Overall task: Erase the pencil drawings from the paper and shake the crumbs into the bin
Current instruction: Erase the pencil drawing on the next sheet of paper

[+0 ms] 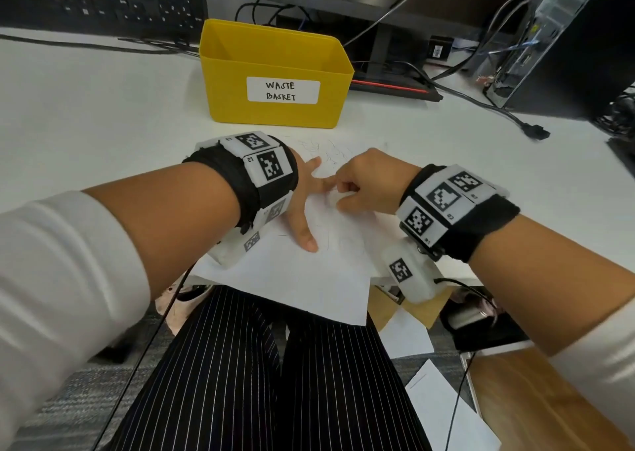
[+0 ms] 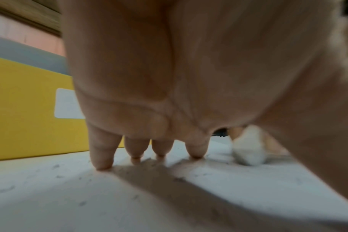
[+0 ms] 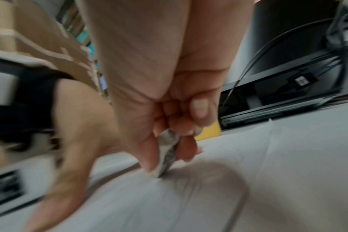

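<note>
A white sheet of paper [image 1: 302, 279] with faint pencil lines lies on the desk, its near corner hanging over the edge. My left hand [image 1: 305, 206] presses flat on it with straight, spread fingers [image 2: 101, 155]. My right hand [image 1: 364, 186] pinches a white eraser [image 3: 165, 157] and holds its tip against the paper just right of the left index finger. The eraser [image 2: 248, 150] also shows in the left wrist view. Grey crumbs [image 2: 179, 179] dot the paper [image 2: 89, 196]. The yellow bin [image 1: 275, 72] labelled "WASTE BASKET" stands just beyond the paper.
A monitor stand [image 1: 388, 72] and cables [image 1: 481, 100] lie behind and to the right of the bin, with a computer tower [image 1: 556, 38] at far right. A keyboard [image 1: 103, 0] leans at the back left. Loose sheets [image 1: 443, 409] lie on the floor.
</note>
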{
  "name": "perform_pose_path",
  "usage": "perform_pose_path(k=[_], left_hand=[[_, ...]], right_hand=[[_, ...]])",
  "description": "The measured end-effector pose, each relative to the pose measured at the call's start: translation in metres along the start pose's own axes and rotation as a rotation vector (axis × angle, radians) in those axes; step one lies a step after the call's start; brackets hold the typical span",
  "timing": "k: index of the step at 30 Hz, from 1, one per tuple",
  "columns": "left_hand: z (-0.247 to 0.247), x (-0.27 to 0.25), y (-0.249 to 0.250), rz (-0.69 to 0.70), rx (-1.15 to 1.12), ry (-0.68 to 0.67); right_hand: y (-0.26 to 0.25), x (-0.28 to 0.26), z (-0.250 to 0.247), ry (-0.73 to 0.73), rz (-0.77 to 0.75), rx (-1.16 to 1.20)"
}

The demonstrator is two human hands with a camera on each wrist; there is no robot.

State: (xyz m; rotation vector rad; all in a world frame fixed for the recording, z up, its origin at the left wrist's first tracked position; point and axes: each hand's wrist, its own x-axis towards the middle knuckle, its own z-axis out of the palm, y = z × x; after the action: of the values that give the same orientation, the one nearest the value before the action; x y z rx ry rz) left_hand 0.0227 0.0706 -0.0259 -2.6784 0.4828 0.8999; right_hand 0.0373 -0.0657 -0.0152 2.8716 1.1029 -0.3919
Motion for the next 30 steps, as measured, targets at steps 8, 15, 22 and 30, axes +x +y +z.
perform_pose_path(k=[8,15,22,30], left_hand=[[0.005,0.005,-0.001,-0.02,0.037,0.032],[0.003,0.004,-0.003,-0.011,0.023,0.031],[0.006,0.007,0.001,-0.034,0.038,0.055],[0.006,0.007,-0.004,-0.011,0.006,0.035]], right_hand=[[-0.017,-0.026,0.012,-0.09,-0.146,-0.027],[-0.014,-0.016,0.006,-0.017,-0.085,-0.051],[-0.028,-0.038,0.018,-0.108,-0.173,-0.019],[-0.012,-0.017,0.01,0.026,-0.038,0.06]])
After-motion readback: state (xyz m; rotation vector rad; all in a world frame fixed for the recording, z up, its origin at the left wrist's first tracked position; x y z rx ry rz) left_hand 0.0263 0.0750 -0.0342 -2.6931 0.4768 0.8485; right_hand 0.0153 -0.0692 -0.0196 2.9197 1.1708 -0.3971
